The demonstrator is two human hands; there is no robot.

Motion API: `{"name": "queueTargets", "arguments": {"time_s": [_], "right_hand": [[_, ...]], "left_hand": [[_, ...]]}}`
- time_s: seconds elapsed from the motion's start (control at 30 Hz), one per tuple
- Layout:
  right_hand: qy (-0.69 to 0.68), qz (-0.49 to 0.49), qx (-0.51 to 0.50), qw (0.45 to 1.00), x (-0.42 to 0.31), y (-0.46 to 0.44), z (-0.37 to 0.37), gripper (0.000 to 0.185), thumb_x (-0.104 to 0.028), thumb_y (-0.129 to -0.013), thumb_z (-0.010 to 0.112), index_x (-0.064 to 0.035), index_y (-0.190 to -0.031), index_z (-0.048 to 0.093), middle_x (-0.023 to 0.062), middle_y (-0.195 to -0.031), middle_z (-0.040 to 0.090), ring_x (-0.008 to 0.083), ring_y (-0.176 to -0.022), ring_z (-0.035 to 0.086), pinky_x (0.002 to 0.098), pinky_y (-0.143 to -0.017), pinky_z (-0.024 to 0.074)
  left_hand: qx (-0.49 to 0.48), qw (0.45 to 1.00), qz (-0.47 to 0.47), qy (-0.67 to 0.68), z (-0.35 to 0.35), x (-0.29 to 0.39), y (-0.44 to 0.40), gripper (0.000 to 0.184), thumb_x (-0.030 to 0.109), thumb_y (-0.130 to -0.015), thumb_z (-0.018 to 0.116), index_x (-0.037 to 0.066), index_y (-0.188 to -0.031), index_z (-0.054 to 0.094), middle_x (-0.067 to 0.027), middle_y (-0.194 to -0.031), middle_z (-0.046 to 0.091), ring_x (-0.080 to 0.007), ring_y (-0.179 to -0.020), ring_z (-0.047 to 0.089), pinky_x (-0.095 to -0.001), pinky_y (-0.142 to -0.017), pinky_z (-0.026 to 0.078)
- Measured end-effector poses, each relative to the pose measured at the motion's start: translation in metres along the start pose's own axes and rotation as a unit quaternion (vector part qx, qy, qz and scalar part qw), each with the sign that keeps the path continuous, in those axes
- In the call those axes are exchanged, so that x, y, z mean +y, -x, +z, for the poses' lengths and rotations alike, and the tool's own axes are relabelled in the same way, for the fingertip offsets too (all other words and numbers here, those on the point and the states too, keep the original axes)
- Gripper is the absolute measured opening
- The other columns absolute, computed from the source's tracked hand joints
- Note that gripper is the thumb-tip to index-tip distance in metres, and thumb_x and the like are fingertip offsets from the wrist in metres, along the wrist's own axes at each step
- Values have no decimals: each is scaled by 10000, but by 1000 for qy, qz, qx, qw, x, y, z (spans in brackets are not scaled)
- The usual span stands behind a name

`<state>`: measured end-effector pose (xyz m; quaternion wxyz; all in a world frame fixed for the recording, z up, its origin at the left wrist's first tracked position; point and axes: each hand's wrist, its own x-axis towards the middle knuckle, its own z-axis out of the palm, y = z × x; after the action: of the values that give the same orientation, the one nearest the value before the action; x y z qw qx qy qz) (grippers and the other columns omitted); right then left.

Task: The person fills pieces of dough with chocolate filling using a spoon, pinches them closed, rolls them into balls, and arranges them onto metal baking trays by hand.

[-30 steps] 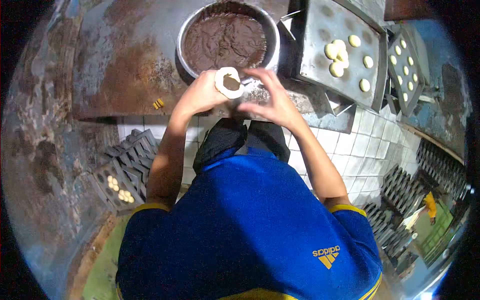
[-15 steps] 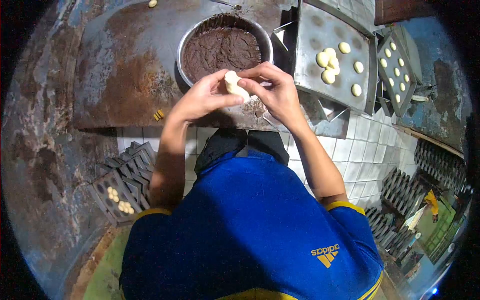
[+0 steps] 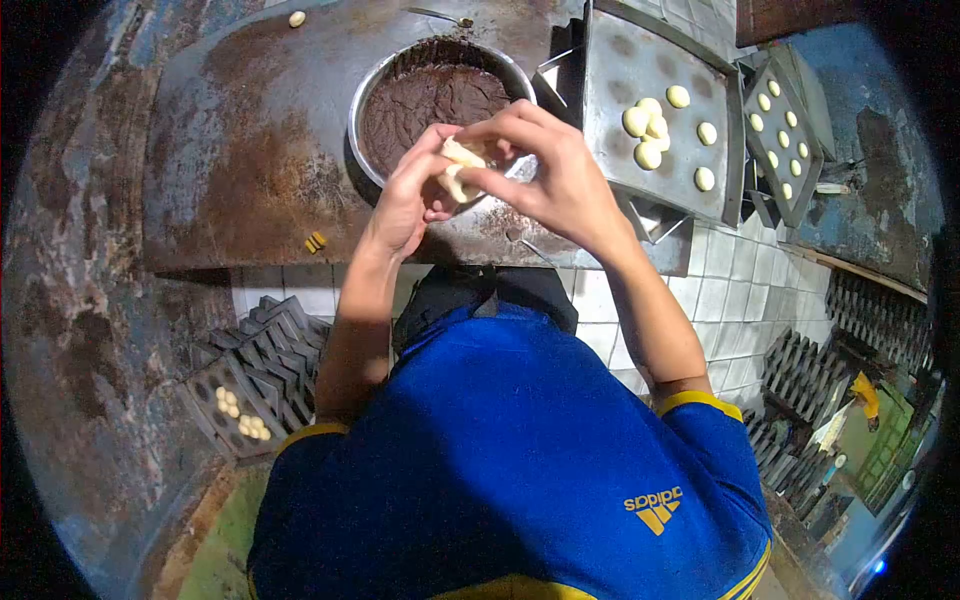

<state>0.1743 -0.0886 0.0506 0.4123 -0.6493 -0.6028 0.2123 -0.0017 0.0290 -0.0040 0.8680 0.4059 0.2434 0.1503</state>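
Observation:
A pale piece of dough (image 3: 458, 152) is held between both hands at the near rim of a metal bowl (image 3: 356, 135). It looks pulled or folded, with a gap in its middle. My left hand (image 3: 402, 203) is closed around its left side. From the right, the thumb of my right hand (image 3: 552, 170) presses on the dough, with the fingers curved over it and hiding part of it. Dark brown filling (image 3: 430, 105) that looks like chocolate lies in the bowl, smeared up its far wall.
To the right stands a raised metal tray (image 3: 612, 75) carrying several dough balls (image 3: 657, 126). Another tray (image 3: 768, 133) with dough balls sits beyond it. A spoon (image 3: 436, 16) lies behind the bowl, a small dark-headed utensil (image 3: 516, 236) near the table edge, and a yellow object (image 3: 315, 242) at left.
The dough has gone from a rounded, thick lump to a more opened, folded shape. My right hand has turned over it, and my left fingers have curled up further.

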Motion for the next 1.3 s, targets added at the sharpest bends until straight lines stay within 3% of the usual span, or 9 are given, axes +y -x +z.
{"name": "queueTargets", "arguments": {"time_s": [0.07,0.2,0.27,0.5,0.57,0.77,0.83,1.0,1.3], "right_hand": [[-28,3,47,998,1,0,0,281,-233,-913,805,-22,-1096,775,142,-985,716,243,-833,736,358,-734,596],[-80,38,43,995,-8,0,1,314,-260,-898,822,-26,-1102,772,147,-1014,721,266,-850,739,367,-755,598],[19,-5,62,998,-20,-2,5,343,-286,-879,844,-36,-1105,779,147,-988,720,285,-825,736,374,-748,596],[-52,69,63,994,-1,-5,5,296,-201,-892,833,-45,-1138,784,145,-954,739,268,-838,748,373,-756,599],[-76,88,70,991,-3,-4,5,239,-149,-908,803,-41,-1121,792,137,-905,745,261,-874,762,369,-791,609],[-63,66,44,995,-23,-10,3,610,-242,-855,857,-98,-1411,651,181,-1266,657,329,-966,752,400,-865,616],[84,-77,44,993,-14,-10,12,817,-337,-814,895,-131,-1522,543,196,-1374,567,365,-1013,724,424,-883,605],[30,-33,54,998,-4,-14,9,401,-305,-861,866,-85,-1188,793,134,-1030,692,294,-897,717,398,-798,599],[-75,47,76,993,8,-9,-12,244,-104,-969,651,-31,-1157,789,146,-973,752,230,-783,703,353,-749,566]], "left_hand": [[-20,998,-20,49,4,4,4,303,216,-1029,539,107,-1310,505,26,-899,601,1,-575,439,-198,-454,315],[7,1000,6,-7,5,-4,2,255,233,-1046,574,112,-1260,507,20,-884,604,-6,-579,460,-188,-455,311],[54,998,25,0,10,-7,-1,238,249,-1053,604,119,-1227,507,13,-883,604,-14,-561,454,-180,-442,292],[7,998,24,61,7,-8,4,299,259,-1049,648,114,-1272,514,-1,-926,616,-39,-671,515,-202,-508,375],[5,986,98,-133,4,-14,1,333,256,-1041,639,128,-1329,533,-4,-1060,628,-77,-790,585,-222,-560,454],[56,995,78,31,17,-6,-4,306,188,-1018,683,98,-1273,541,-19,-1012,657,-55,-786,606,-204,-604,482],[83,991,91,48,24,-5,-6,313,194,-1019,672,97,-1286,542,-20,-1015,660,-57,-781,615,-204,-598,490],[58,996,51,33,13,-4,-9,297,254,-1032,629,112,-1277,539,-13,-949,667,-53,-692,598,-211,-520,442],[69,994,74,-43,23,1,-20,297,226,-1059,649,92,-1298,535,-10,-940,668,1,-608,507,-151,-481,381]]}}
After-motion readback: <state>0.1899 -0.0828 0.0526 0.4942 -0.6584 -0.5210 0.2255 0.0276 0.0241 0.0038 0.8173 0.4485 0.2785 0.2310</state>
